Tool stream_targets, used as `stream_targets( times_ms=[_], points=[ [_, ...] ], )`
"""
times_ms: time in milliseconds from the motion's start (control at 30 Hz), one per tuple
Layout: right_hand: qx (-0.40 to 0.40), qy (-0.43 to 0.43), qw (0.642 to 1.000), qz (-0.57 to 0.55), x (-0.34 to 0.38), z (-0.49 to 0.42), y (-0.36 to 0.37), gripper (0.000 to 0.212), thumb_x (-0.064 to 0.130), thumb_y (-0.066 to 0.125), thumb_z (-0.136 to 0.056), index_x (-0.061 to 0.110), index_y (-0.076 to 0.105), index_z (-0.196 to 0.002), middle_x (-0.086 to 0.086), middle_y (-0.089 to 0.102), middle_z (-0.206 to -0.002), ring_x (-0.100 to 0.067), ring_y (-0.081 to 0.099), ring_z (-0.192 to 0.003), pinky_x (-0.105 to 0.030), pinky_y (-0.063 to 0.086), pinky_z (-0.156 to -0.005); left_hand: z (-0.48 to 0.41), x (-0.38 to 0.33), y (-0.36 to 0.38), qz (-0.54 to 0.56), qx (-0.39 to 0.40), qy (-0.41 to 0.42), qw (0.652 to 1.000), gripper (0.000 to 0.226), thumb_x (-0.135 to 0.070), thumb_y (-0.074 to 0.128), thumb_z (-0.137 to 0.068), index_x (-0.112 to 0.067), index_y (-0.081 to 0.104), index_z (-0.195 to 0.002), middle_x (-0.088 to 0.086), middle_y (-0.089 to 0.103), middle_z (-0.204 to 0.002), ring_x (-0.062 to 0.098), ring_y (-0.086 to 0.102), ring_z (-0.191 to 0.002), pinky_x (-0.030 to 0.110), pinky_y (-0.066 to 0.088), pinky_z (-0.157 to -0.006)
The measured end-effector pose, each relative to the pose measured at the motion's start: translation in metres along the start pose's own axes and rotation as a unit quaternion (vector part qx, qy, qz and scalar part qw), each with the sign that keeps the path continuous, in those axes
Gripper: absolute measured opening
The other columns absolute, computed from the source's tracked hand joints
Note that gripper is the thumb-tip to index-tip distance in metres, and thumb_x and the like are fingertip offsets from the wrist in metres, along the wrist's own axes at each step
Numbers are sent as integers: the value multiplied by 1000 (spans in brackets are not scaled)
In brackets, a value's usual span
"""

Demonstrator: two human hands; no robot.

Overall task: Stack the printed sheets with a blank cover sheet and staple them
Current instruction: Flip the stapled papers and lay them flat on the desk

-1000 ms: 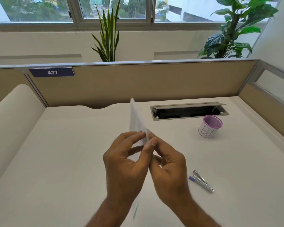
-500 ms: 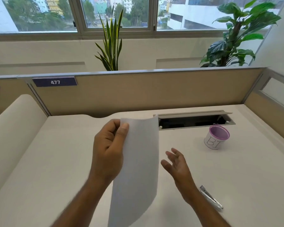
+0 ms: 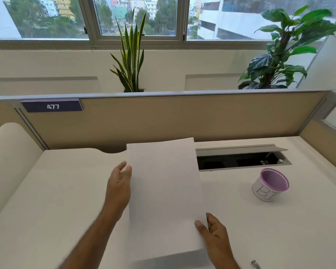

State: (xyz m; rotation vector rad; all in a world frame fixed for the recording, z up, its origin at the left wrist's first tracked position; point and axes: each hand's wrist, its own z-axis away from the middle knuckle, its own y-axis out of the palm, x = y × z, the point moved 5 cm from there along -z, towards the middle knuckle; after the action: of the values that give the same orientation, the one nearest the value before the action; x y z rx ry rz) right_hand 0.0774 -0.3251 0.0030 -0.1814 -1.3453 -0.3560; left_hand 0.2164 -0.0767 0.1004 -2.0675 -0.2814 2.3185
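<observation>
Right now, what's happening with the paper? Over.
Left hand on paper stack left edge; right hand pinching its lower right edge. Blank side up. Stapler at frame bottom. Cup clear.

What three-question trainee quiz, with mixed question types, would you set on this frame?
1. True or false: both hands are touching the sheets.
2. Multiple choice: the purple-rimmed cup stands (A) left of the sheets, (B) right of the sheets, (C) on top of the sheets.
3. Short answer: which number shows on the blue label on the partition?

Key
1. True: the left hand is at the sheets' left edge, and the right hand pinches the lower right corner, thumb on top.
2. B: it stands on the desk, in front of the open cable tray.
3. 477.
</observation>
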Motion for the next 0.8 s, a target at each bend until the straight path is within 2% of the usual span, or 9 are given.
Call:
stream_targets(
  times_ms=[100, 233, 333, 367, 433, 500, 567, 633, 800],
  points=[
    [-31, -9, 999, 37, -2, -33, 7, 20, -3, 58, -91, 12, 69, -98, 1, 79, -93, -15, 73, -89, -22, 56, -77, -9, 56, 5, -74, 14, -87, 993, 51, -30, 54, -95, -20, 40, -143, 8, 61, -128, 29, 59, -116, 48, 46, -103],
    [-63, -16, 992, 105, 0, -67, 18, 18, 5, 56, -93, 21, 64, -96, 5, 73, -97, -12, 68, -93, -22, 52, -79, 0, 89, 16, -124, 30, -98, 987, 37, -14, 61, -91, -14, 59, -128, -1, 66, -98, 23, 63, -98, 32, 46, -85],
    [-71, -36, 984, 161, -2, -92, 28, 21, 5, 58, -92, 26, 59, -93, 7, 68, -95, -14, 66, -93, -29, 54, -83, -11, 96, 21, -146, 7, -85, 986, 37, -10, 63, -90, -9, 62, -127, -5, 66, -92, 16, 63, -83, 26, 42, -85],
    [-75, -44, 981, 174, -1, -98, 30, 21, 5, 59, -91, 25, 59, -95, 10, 67, -93, -12, 65, -90, -31, 54, -85, -14, 95, 22, -151, -7, -79, 985, 40, -9, 63, -90, -7, 60, -129, -2, 65, -94, 18, 61, -85, 25, 41, -87],
    [-85, -48, 975, 200, -5, -108, 30, 22, 5, 63, -89, 18, 59, -106, 14, 63, -89, -3, 62, -83, -23, 55, -80, -21, 97, 27, -167, -24, -70, 983, 42, -9, 62, -90, -5, 57, -132, 1, 63, -96, 18, 57, -90, 25, 39, -89],
    [-84, -40, 969, 229, -12, -118, 30, 37, 5, 67, -86, 11, 55, -121, 8, 63, -90, -4, 61, -82, -16, 51, -75, -26, 100, 31, -173, -34, -62, 982, 43, -9, 62, -90, -4, 57, -132, 6, 67, -102, 20, 58, -93, 26, 41, -91],
    [-77, -57, 960, 262, -18, -125, 28, 52, 9, 69, -85, 12, 48, -132, 1, 62, -112, -12, 59, -100, -28, 50, -93, -31, 104, 34, -170, -47, -65, 982, 43, -10, 62, -90, -2, 56, -132, 14, 70, -114, 26, 62, -103, 30, 43, -96],
    [-53, -100, 935, 335, -23, -128, 26, 62, 22, 69, -86, 15, 41, -141, 6, 47, -138, -12, 42, -127, -35, 34, -112, -33, 110, 36, -169, -54, -69, 982, 43, -10, 61, -91, -2, 55, -133, 17, 69, -118, 28, 62, -111, 31, 42, -99],
    [24, -173, 855, 489, -40, -128, 22, 55, 53, 44, -90, 35, 40, -142, 18, 22, -155, -5, 16, -146, -28, 16, -118, -36, 119, 39, -198, -48, -23, 979, 46, -12, 65, -89, 0, 55, -133, 13, 67, -113, 24, 63, -99, 28, 46, -92]
  ],
)
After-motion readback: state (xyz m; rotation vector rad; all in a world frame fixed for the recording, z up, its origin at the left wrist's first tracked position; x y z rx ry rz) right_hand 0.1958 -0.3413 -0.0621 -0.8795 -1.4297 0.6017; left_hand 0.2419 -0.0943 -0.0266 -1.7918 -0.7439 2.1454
